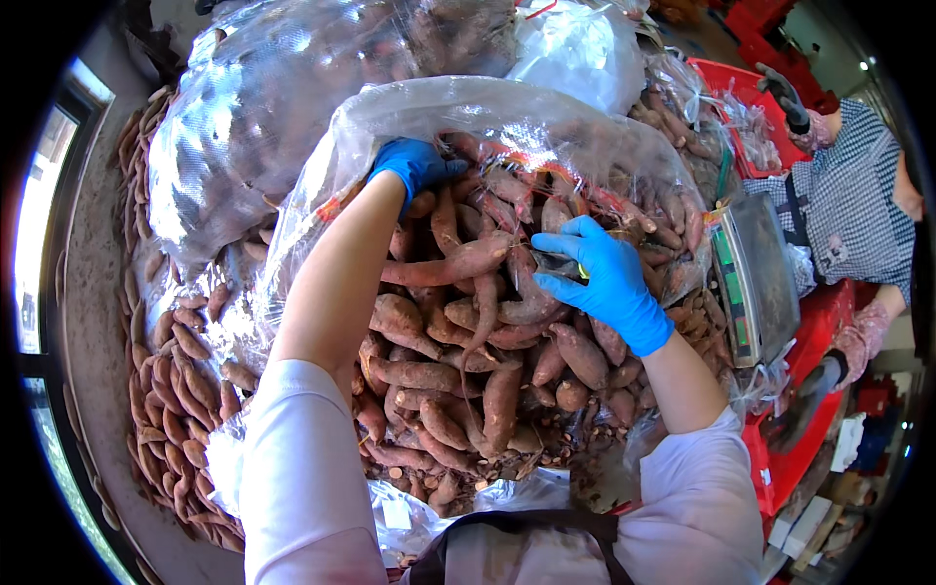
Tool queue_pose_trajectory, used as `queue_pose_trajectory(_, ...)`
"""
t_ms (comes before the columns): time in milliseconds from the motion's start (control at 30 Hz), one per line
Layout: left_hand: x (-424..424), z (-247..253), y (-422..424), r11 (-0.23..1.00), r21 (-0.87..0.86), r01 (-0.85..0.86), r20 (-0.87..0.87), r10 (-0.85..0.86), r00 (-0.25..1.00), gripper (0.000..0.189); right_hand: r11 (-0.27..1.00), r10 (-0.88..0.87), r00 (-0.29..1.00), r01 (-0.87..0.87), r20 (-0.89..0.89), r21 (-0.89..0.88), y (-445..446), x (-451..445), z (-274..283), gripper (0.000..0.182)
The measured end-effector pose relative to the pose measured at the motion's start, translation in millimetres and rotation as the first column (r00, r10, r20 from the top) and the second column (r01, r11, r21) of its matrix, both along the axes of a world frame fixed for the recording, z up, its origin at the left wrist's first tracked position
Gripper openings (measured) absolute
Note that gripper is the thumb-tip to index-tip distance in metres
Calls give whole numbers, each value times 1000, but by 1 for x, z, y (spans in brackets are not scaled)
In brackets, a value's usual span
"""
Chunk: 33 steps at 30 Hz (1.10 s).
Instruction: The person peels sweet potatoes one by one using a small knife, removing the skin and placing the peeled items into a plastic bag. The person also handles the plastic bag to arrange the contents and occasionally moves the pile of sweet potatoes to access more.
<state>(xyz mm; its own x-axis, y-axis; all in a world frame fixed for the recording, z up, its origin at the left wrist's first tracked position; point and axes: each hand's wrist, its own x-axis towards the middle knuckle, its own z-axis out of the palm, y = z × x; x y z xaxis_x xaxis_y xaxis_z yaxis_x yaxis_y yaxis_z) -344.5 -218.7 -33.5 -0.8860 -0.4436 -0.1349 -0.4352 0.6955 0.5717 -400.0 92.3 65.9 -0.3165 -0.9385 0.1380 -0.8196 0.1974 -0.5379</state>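
Sweet potatoes (482, 322) lie heaped before me, spilling from the mouth of a large clear plastic bag (453, 95). My left hand (415, 172), in a blue glove, is at the bag's left inner side; its fingers are partly hidden, so I cannot tell whether it grips anything. My right hand (603, 281), also gloved in blue, is closed around a small dark hand tool (557, 265) with a bit of yellow-green, just above the roots. The tool's exact kind is unclear. Red and orange printed strips of the bag lie across the upper part of the heap.
Another full plastic bag (241, 139) stands at upper left. Loose sweet potatoes (175, 409) lie along the left. To the right are a weighing scale (760, 281), red plastic crates (801, 417) and a co-worker in a checked apron (841, 212). Clear plastic (523, 491) lies near my body.
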Motion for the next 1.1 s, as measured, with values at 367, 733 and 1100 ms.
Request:
queue_pose_trajectory(367,11,-29,-1,960,166,224,-345,-157,925,44,990,-32,999,35,22,-139,-2,1,-11,38)
queue_pose_trajectory(733,102,63,143,945,-313,98,-389,-221,894,33,933,-329,944,320,-26,-163,44,32,-9,32)
queue_pose_trajectory(1100,198,95,193,6,827,562,-260,890,374,20,799,-440,878,479,189,-364,119,67,-36,46)
